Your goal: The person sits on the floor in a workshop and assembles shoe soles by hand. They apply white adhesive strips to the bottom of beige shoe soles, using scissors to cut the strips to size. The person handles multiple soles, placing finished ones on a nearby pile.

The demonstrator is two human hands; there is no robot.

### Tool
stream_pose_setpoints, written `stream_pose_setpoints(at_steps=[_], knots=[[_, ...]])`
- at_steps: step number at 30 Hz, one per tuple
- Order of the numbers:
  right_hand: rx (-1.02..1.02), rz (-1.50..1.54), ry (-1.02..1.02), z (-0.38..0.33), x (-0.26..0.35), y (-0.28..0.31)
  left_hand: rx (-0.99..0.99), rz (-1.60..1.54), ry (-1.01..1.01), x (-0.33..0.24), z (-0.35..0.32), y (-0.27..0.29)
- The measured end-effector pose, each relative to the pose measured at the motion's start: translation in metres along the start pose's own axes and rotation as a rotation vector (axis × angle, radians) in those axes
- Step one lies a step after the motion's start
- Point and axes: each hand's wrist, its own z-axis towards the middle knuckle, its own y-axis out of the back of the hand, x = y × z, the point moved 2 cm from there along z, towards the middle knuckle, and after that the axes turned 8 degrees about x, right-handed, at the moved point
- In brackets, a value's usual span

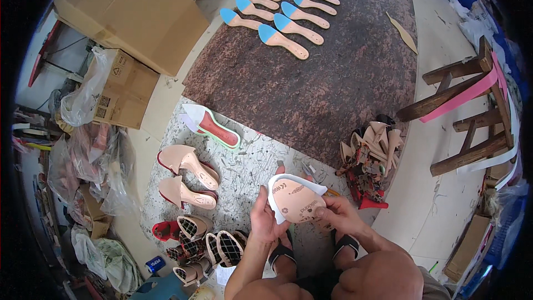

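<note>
Between my hands is a beige shoe insole (pixel 300 195) with faint print on its face. A white lining piece (pixel 277 211) lies behind it and sticks out past its left and top edges. My left hand (pixel 266 215) grips the left side, fingers behind it. My right hand (pixel 340 215) pinches the lower right part with the thumb on the face. To the left, two beige open-toe slides (pixel 191 169) with red soles stand on the speckled board (pixel 250 161). Above them rests a red and white sole piece (pixel 219 129) edged in pale green.
Blue-tipped insoles (pixel 288 25) lie in rows on the dark brown mat (pixel 333 83). A pile of shoe uppers (pixel 372 158) sits at its near right corner. More finished shoes (pixel 194 244) are at lower left. A wooden stool (pixel 472 105) stands right; cardboard boxes (pixel 130 8) stand left.
</note>
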Motion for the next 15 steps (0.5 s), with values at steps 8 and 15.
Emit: stream_pose_setpoints(at_steps=[8, 15], knots=[[0.001, -0.008, -0.129, -0.002, 0.013, 0.001, 0.004, -0.042, 0.007, 0.002, 0.001, 0.007], [-0.039, -0.015, -0.083, -0.002, 0.011, 0.0, 0.0, -0.044, 0.009, 0.003, 0.002, 0.004]])
